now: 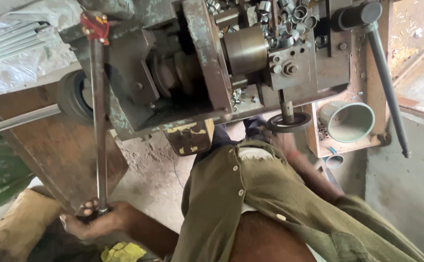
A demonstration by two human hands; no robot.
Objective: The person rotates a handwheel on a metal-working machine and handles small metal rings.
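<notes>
Two hands on the machine (212, 63): my left hand (98, 221) closed round the long lever (99, 126) at near left, right hand (282, 143) at the small handwheel (289, 121), grip can't tell; many cut rings (289, 14) lie far, so work's well underway.

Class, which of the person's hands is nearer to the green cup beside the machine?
The right hand: it reaches under the machine, just left of the green cup. The left hand grips the long lever's lower end, far across.

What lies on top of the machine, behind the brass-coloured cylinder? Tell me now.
A heap of short shiny metal rings lies on the machine behind the brass-coloured cylinder. The frame's top edge cuts the heap off, and whatever lies beneath it is covered.
</notes>
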